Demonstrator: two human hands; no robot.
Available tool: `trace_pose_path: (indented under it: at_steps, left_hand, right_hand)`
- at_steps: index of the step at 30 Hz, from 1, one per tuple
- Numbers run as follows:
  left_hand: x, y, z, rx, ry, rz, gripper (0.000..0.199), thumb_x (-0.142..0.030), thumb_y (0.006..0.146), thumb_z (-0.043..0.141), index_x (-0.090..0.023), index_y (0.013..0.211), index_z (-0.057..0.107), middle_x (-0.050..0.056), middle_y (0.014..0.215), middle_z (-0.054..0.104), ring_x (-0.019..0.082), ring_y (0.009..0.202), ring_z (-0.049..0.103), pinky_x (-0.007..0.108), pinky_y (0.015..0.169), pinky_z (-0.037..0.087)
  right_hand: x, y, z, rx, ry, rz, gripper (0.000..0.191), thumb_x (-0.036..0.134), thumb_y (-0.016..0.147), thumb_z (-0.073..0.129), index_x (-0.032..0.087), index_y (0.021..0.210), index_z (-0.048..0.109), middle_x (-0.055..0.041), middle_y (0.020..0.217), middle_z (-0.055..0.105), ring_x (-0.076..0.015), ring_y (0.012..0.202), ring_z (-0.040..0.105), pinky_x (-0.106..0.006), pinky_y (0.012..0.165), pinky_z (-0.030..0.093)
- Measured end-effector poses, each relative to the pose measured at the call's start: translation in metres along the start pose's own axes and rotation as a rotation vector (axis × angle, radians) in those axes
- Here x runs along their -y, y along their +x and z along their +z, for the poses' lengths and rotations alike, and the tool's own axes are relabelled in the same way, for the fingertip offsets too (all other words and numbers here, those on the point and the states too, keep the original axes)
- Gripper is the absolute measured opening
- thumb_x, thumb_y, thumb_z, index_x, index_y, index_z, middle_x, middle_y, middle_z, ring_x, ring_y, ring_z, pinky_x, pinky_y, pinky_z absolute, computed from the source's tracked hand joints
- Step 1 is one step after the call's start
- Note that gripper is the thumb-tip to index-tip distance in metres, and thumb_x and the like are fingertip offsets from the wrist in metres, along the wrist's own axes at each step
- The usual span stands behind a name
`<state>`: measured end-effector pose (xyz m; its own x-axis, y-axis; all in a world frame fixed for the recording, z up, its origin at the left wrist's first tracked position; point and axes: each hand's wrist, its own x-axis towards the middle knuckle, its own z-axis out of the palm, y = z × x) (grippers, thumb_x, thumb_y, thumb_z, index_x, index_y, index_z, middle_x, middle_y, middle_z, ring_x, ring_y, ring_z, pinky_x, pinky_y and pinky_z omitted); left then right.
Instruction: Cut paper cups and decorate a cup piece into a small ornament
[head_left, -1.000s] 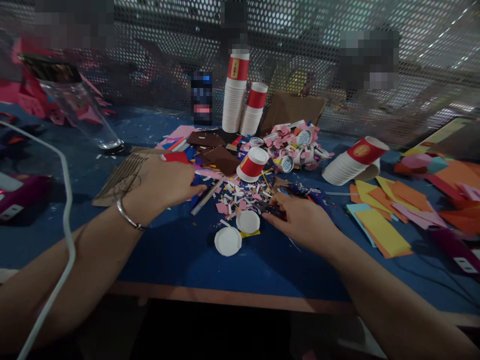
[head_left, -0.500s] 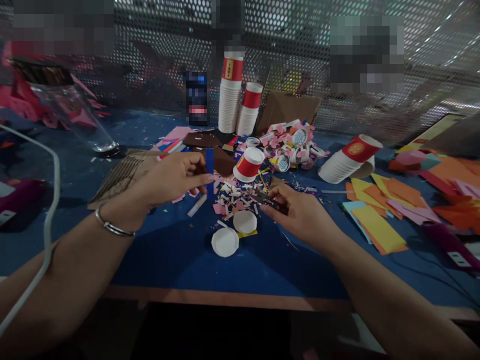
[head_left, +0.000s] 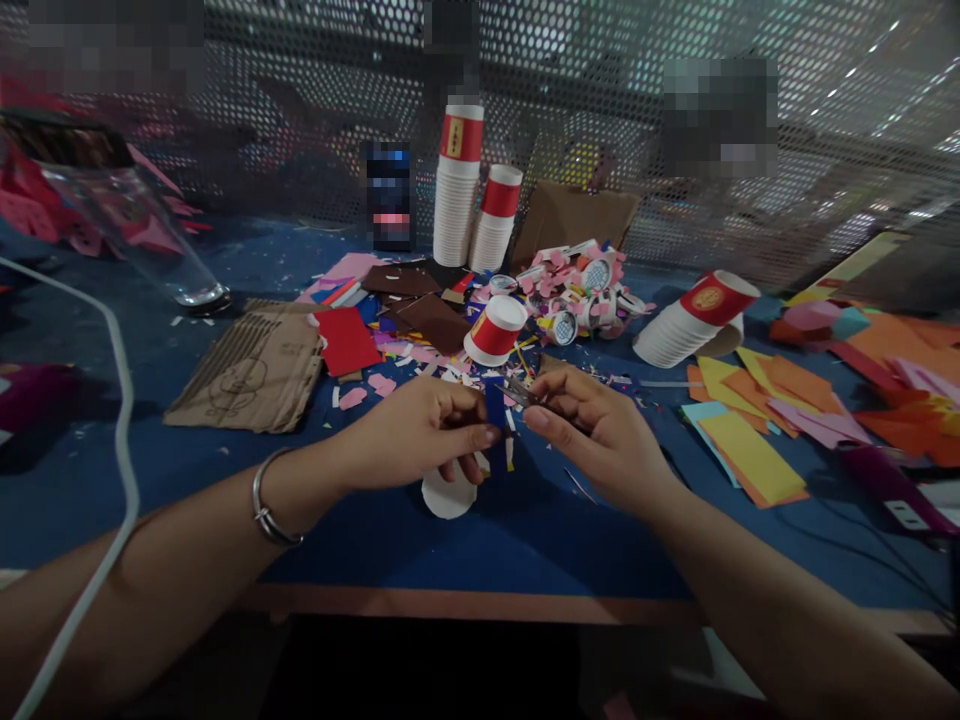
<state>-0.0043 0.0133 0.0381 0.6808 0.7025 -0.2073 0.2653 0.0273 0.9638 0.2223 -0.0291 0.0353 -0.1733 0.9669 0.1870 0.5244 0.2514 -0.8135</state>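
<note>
Between the thumb and fingers of my left hand (head_left: 420, 430) is a narrow strip of dark blue paper (head_left: 496, 415), held upright. My right hand (head_left: 600, 430) is closed around small dark scissors (head_left: 525, 393), whose tips point left at the upper part of the strip. I cannot tell whether the blades touch the paper. Below my left fingers lies a round white paper disc (head_left: 448, 498), partly covered by the hand. Just beyond both hands an upturned red and white paper cup (head_left: 495, 330) stands among paper scraps.
Stacked paper cups (head_left: 457, 200) stand at the back, beside a phone (head_left: 390, 200). A pile of pink and white cut pieces (head_left: 585, 295) lies behind the cup. A flattened brown paper bag (head_left: 255, 365) and glass bottle (head_left: 142, 230) are left; coloured paper (head_left: 754, 455) lies right. A white cable (head_left: 120, 400) crosses the left.
My left hand has moved right and nearer to me with the blue strip, up to the scissors. It now covers one white disc and uncovers red paper. My right hand has barely moved.
</note>
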Motion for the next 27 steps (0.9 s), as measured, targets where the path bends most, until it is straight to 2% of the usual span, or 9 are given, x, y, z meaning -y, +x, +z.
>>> trace_pose_path:
  at_steps: [5,9,13,17,22,27]
  left_hand:
    - [0.002,0.001,0.006,0.044,-0.046,-0.029,0.019,-0.033,0.093,0.069,-0.018,0.082,0.068,0.001,0.067,0.073,0.014,0.060,0.074,0.020,0.050,0.054]
    - [0.001,0.002,0.009,0.054,-0.050,-0.058,0.020,-0.032,0.091,0.071,-0.017,0.079,0.066,0.000,0.066,0.070,0.015,0.063,0.075,0.019,0.050,0.053]
    - [-0.005,0.001,0.011,0.072,-0.057,-0.076,0.019,-0.029,0.088,0.074,-0.016,0.078,0.065,-0.001,0.065,0.071,0.012,0.057,0.071,0.018,0.049,0.050]
    - [-0.009,0.000,0.012,0.063,-0.033,-0.084,0.018,-0.026,0.087,0.074,-0.016,0.076,0.064,-0.001,0.066,0.071,0.010,0.052,0.064,0.018,0.047,0.045]
    - [-0.001,0.001,0.008,0.061,0.034,0.000,0.020,-0.033,0.091,0.066,-0.016,0.079,0.067,0.000,0.069,0.070,0.011,0.055,0.060,0.021,0.051,0.046]
    - [0.003,0.001,0.001,-0.038,0.186,0.199,0.017,-0.031,0.088,0.064,-0.016,0.080,0.068,-0.001,0.073,0.066,0.012,0.069,0.059,0.023,0.063,0.047]
  right_hand:
    - [0.001,0.000,0.000,0.098,0.053,0.018,0.034,0.055,0.099,0.062,0.021,0.099,0.061,0.0094,0.058,0.039,-0.0118,0.053,0.036,-0.028,0.055,0.031]
    - [0.001,-0.001,0.000,0.106,0.063,0.010,0.032,0.053,0.100,0.062,0.021,0.101,0.061,0.0094,0.056,0.041,-0.0123,0.054,0.037,-0.028,0.057,0.033]
    - [-0.001,-0.002,0.001,0.105,0.081,-0.018,0.033,0.055,0.100,0.062,0.022,0.099,0.063,0.0061,0.060,0.046,-0.0137,0.056,0.040,-0.029,0.056,0.033]
    - [-0.003,-0.004,0.001,0.100,0.077,-0.038,0.032,0.054,0.100,0.064,0.022,0.101,0.064,0.0074,0.059,0.042,-0.0131,0.057,0.038,-0.030,0.059,0.034]
    - [-0.006,-0.005,0.001,0.116,0.143,-0.030,0.032,0.053,0.103,0.062,0.021,0.101,0.063,0.0086,0.060,0.042,-0.0102,0.054,0.036,-0.027,0.055,0.031]
    - [-0.012,-0.004,0.000,0.103,0.249,0.007,0.034,0.056,0.102,0.065,0.022,0.101,0.062,0.0098,0.060,0.035,-0.0082,0.051,0.029,-0.025,0.049,0.022]
